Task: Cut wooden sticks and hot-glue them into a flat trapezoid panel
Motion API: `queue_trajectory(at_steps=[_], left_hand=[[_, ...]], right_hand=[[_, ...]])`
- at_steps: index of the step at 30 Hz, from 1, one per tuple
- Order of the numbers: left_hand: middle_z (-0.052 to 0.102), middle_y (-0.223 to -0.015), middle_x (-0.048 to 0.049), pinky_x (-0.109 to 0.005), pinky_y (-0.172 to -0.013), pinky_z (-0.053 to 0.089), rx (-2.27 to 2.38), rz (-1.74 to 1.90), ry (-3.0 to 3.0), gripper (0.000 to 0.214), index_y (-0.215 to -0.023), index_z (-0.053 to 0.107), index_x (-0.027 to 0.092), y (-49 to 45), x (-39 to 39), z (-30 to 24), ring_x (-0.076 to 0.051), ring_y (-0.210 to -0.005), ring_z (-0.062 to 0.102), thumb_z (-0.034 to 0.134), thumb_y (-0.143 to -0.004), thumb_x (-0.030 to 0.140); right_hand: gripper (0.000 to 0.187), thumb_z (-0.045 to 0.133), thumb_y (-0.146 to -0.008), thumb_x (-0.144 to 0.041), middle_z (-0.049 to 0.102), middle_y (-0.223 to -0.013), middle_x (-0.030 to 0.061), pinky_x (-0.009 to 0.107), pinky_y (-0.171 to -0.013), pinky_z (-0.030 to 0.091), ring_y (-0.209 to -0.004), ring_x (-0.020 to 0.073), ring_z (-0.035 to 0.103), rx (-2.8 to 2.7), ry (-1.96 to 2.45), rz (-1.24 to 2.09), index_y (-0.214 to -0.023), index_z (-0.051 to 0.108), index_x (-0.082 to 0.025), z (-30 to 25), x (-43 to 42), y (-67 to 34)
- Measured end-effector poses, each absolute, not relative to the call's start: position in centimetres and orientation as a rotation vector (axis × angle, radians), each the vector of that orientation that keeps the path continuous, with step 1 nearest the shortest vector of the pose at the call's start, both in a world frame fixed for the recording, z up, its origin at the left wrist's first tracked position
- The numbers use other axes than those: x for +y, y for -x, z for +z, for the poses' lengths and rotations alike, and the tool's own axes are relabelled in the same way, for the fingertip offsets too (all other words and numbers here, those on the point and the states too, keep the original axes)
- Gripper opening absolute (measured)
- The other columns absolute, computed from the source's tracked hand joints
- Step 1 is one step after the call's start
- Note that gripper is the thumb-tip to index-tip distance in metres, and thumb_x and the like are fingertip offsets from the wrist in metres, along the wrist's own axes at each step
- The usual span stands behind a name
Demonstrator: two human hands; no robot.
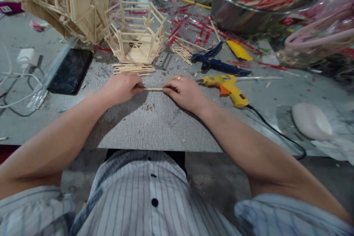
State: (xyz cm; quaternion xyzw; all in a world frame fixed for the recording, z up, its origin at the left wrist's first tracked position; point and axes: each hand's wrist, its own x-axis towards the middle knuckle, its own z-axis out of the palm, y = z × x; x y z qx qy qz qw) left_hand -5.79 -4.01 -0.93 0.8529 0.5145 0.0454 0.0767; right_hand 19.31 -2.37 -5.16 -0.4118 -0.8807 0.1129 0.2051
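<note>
Between my two hands lies a short wooden stick (153,89), level and just over the grey table. My left hand (123,86) pinches its left end, and my right hand (182,91), with a ring on one finger, pinches the right end. Whether it is one stick or two side by side, I cannot tell. Beyond my left hand is a small pile of wooden sticks (134,69). Behind that pile stands an open frame built of sticks (135,38). A yellow glue gun (228,84) lies right of my right hand, its nozzle close to my wrist.
Navy cutting pliers (218,62) lie behind the glue gun. A phone (71,71) and white charger (28,57) sit at left. A larger stick structure (87,7) rises at back left. A steel bowl (226,11) holds packaged sticks. The table's front edge (155,150) is near my body.
</note>
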Motion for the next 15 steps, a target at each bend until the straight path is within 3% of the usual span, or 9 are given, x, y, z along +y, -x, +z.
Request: queue_trajectory(at_steps=[15], left_hand=[[0.073,-0.103,-0.0106,-0.036,-0.086,0.051,1.523,0.077,-2.600,0.026,-0.099,0.074,0.018,5.49,-4.15,-0.96,-0.027,-0.105,0.065,0.050,-0.094,0.025]], right_hand=[[0.023,0.055,-0.098,-0.033,0.071,-0.099,0.0108,0.041,-0.087,0.048,-0.097,0.0261,0.063,-2.457,1.169,0.340,-0.096,0.075,-0.021,-4.84,-2.53,-19.14]])
